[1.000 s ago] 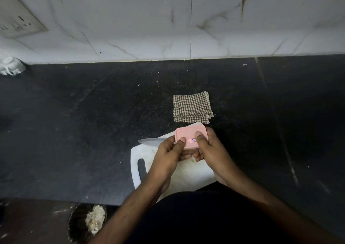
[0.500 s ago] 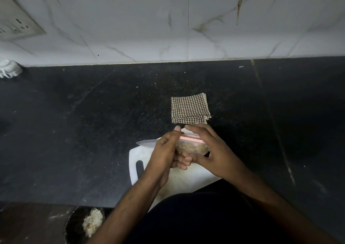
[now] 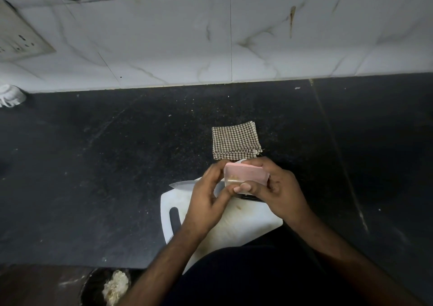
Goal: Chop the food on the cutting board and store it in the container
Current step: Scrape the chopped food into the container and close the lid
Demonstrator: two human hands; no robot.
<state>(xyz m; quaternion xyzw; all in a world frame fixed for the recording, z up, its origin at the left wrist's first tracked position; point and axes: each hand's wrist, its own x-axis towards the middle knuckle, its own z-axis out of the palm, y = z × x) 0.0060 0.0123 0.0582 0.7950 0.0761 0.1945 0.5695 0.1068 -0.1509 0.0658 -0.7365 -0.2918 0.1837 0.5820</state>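
Observation:
A small clear container with a pink lid (image 3: pixel 246 175) is held above the white cutting board (image 3: pixel 234 226), tilted so its side faces me; brownish food shows through the wall. My left hand (image 3: pixel 207 202) grips its left side with the fingers, and my right hand (image 3: pixel 278 188) wraps its right side, thumb on the near edge. A knife lies across the board's far end; its blade tip (image 3: pixel 180 185) pokes out left of my hands and the rest is hidden under them.
A folded checked cloth (image 3: pixel 235 140) lies on the black counter just beyond the board. A white object (image 3: pixel 10 96) sits at the far left by the tiled wall. A bin with scraps (image 3: pixel 110 287) stands below the counter edge.
The container was turned in my hands: lid facing me with a label, then level, now tilted with its side toward me. Both hands stayed on it above the board.

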